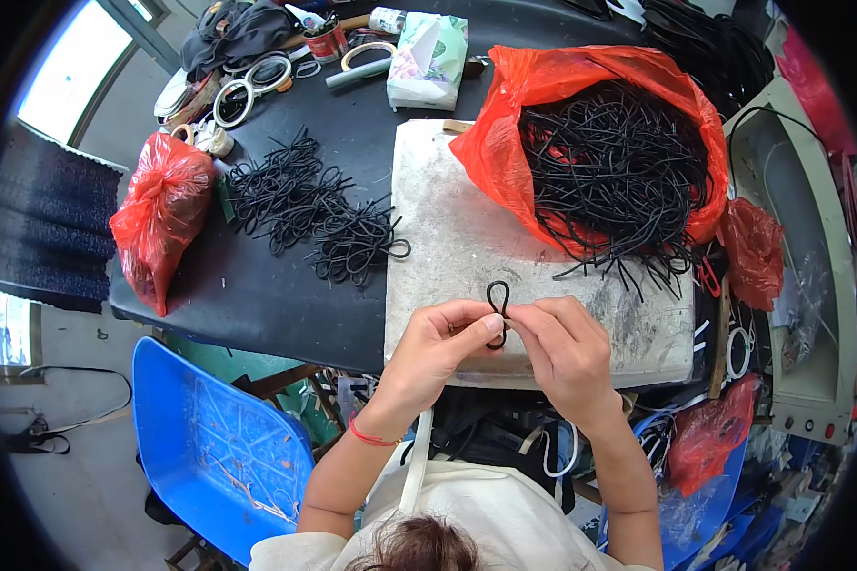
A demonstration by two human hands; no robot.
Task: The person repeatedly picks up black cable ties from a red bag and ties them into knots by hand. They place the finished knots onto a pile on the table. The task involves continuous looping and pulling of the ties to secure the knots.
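Note:
A thin black cord [508, 292] is bent into a figure-eight shape, one loop standing above my fingertips and a smaller one below. My left hand [433, 347] pinches its crossing between thumb and index finger. From the other side my right hand [569, 354] closes its fingertips on the same cord; they partly hide the crossing. Both hands are over the near part of a stained pale board [433, 257]. Beyond them, an open red plastic bag [500, 119] holds a tangled heap of straight black cords [619, 162]. Looped black cords [300, 205] lie piled at the left.
A tied red bag [167, 209] stands on the dark table [267, 319]. Tape rolls [233, 103], a red can [326, 41] and a tissue pack [428, 62] sit at the back. Below the table edge is a blue bin [209, 409]. A beige machine housing [809, 381] rises at the right.

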